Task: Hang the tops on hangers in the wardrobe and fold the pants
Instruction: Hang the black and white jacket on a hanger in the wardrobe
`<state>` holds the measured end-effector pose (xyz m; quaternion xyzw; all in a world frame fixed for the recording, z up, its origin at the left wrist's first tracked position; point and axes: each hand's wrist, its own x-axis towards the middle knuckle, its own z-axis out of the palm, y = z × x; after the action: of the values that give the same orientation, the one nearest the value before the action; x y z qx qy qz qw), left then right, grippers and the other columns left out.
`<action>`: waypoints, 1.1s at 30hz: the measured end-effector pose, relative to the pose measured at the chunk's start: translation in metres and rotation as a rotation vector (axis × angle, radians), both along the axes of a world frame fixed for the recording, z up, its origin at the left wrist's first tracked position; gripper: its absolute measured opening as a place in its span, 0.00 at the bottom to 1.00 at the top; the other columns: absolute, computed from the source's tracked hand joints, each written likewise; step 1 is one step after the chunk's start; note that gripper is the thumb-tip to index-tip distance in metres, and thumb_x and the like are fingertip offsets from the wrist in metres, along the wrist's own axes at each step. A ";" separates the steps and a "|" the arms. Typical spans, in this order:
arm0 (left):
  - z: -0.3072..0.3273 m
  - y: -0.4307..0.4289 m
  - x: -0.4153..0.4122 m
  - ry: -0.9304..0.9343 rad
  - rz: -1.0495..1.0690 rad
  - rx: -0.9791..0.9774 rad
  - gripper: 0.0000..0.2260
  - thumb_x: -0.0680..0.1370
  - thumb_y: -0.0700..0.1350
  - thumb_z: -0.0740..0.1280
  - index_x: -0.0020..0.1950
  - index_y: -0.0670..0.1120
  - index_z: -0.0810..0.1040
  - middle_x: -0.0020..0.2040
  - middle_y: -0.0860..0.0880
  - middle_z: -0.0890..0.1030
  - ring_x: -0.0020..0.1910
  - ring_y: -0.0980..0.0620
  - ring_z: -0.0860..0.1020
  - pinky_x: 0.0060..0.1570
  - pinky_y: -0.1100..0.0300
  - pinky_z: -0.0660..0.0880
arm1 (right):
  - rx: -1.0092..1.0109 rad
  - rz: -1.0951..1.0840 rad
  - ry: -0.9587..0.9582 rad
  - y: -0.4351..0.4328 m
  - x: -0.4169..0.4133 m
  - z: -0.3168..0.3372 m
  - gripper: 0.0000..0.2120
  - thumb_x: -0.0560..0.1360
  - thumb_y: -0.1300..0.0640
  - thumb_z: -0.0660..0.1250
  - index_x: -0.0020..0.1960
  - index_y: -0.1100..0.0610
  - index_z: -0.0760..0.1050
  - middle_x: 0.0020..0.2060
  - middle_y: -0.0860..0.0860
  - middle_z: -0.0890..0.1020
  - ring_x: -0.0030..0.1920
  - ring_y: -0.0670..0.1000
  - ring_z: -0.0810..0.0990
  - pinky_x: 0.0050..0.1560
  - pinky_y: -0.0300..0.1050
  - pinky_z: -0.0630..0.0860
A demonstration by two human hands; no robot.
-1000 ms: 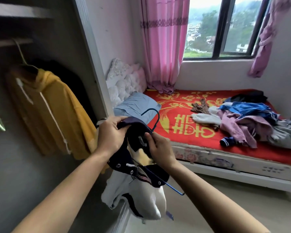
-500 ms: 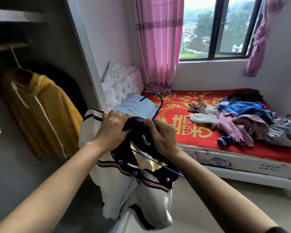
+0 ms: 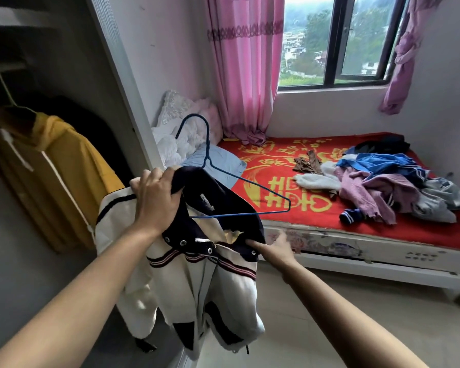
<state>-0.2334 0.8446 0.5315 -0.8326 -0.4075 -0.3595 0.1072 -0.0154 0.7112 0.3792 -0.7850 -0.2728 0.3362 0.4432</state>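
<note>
Cream jacket [image 3: 197, 282], soft and light, droops half-on a springy wire hanger [image 3: 239, 214] just beside the wardrobe [image 3: 121, 78]. Left hand [image 3: 157, 197] clenches its navy collar; right hand [image 3: 274, 248] pinches the opposite collar edge, both probably good holds.

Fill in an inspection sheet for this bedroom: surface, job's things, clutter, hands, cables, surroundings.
surface: bed with a red blanket, partly covered by clothes.
job's things: jacket, white and navy; blue wire hanger partly inside its collar, right end bare; yellow hoodie hung in the wardrobe.
clutter: clothes pile on the bed; blue pillow.
hands: left hand grips the jacket's collar; right hand holds the collar's lower edge.
cables: nothing seen.
surroundings: pink curtain, window.
</note>
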 end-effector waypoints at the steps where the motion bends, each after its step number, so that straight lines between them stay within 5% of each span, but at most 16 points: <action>1: 0.002 -0.001 0.001 -0.003 -0.013 0.002 0.15 0.77 0.50 0.64 0.61 0.47 0.77 0.42 0.44 0.75 0.45 0.41 0.72 0.47 0.49 0.60 | 0.027 0.045 0.160 0.003 0.000 -0.003 0.34 0.69 0.40 0.73 0.65 0.63 0.74 0.55 0.57 0.81 0.58 0.58 0.80 0.50 0.47 0.74; 4: 0.004 -0.001 -0.002 0.055 -0.051 0.039 0.19 0.76 0.53 0.57 0.61 0.48 0.77 0.41 0.44 0.74 0.44 0.42 0.72 0.47 0.49 0.60 | 0.134 -0.064 0.488 0.015 0.008 0.005 0.08 0.80 0.60 0.63 0.54 0.61 0.80 0.42 0.56 0.87 0.41 0.53 0.87 0.36 0.43 0.79; 9: -0.005 0.012 -0.030 0.125 -0.082 0.123 0.19 0.75 0.48 0.57 0.61 0.46 0.80 0.39 0.44 0.73 0.42 0.41 0.73 0.45 0.49 0.62 | 0.221 -0.156 0.571 0.019 0.042 0.040 0.11 0.76 0.70 0.56 0.49 0.61 0.77 0.31 0.57 0.84 0.28 0.53 0.84 0.25 0.42 0.78; 14: -0.015 0.025 -0.043 0.195 -0.074 0.137 0.18 0.76 0.48 0.58 0.61 0.45 0.79 0.39 0.44 0.73 0.40 0.41 0.72 0.43 0.48 0.64 | 0.221 -0.134 0.261 0.021 0.060 0.060 0.06 0.75 0.67 0.61 0.47 0.65 0.76 0.38 0.60 0.79 0.34 0.56 0.79 0.25 0.42 0.76; 19: -0.020 0.033 -0.051 0.203 -0.096 0.112 0.16 0.76 0.48 0.60 0.62 0.47 0.76 0.38 0.44 0.74 0.40 0.41 0.73 0.42 0.51 0.59 | 0.187 -0.028 -0.143 0.023 0.061 0.083 0.07 0.68 0.66 0.59 0.37 0.65 0.77 0.31 0.60 0.78 0.28 0.56 0.76 0.25 0.45 0.75; 23: -0.020 0.029 -0.039 0.335 -0.189 0.175 0.16 0.74 0.52 0.60 0.61 0.51 0.74 0.38 0.45 0.75 0.38 0.42 0.74 0.41 0.50 0.63 | 0.121 0.031 -0.417 0.022 0.062 0.105 0.06 0.67 0.63 0.61 0.33 0.62 0.74 0.30 0.57 0.78 0.32 0.57 0.76 0.31 0.45 0.70; 28: -0.033 0.019 -0.014 0.295 -0.064 0.031 0.17 0.70 0.40 0.73 0.59 0.46 0.80 0.38 0.42 0.77 0.39 0.39 0.76 0.41 0.48 0.66 | 0.387 0.070 -0.089 0.025 0.038 0.128 0.10 0.71 0.65 0.61 0.45 0.71 0.77 0.35 0.58 0.78 0.37 0.56 0.77 0.36 0.53 0.76; 33: -0.042 0.008 0.000 0.099 -0.026 -0.272 0.15 0.78 0.44 0.65 0.65 0.48 0.76 0.49 0.43 0.80 0.51 0.39 0.76 0.50 0.47 0.66 | 0.644 0.108 0.183 0.027 0.005 0.153 0.09 0.77 0.64 0.64 0.51 0.60 0.82 0.43 0.57 0.83 0.44 0.55 0.82 0.49 0.59 0.81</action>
<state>-0.2334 0.8524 0.4891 -0.8613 -0.4360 -0.2609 0.0086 -0.0108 0.7379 0.5322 -0.5557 -0.3652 0.3250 0.6724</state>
